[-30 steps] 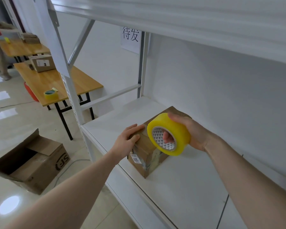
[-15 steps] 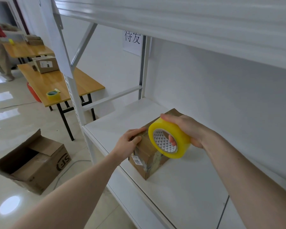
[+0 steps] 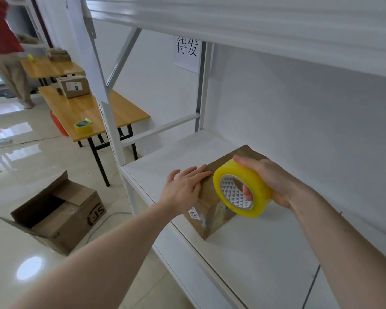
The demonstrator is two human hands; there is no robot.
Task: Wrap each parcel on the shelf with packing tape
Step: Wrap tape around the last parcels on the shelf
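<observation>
A small brown cardboard parcel with a white label stands on the white shelf, near its front edge. My left hand lies flat on the parcel's left top, fingers stretched out and pressing on it. My right hand grips a yellow roll of packing tape held against the parcel's right side, with a finger through the core. Most of the parcel's top is hidden behind both hands and the roll.
An open cardboard box sits on the floor to the left. A wooden table carries another tape roll and a box. A person in red stands far left. The upper shelf hangs overhead.
My left hand has gone from cupping the parcel's corner to lying flat on its top. The tape roll in my right hand has lowered slightly along the parcel's right side.
</observation>
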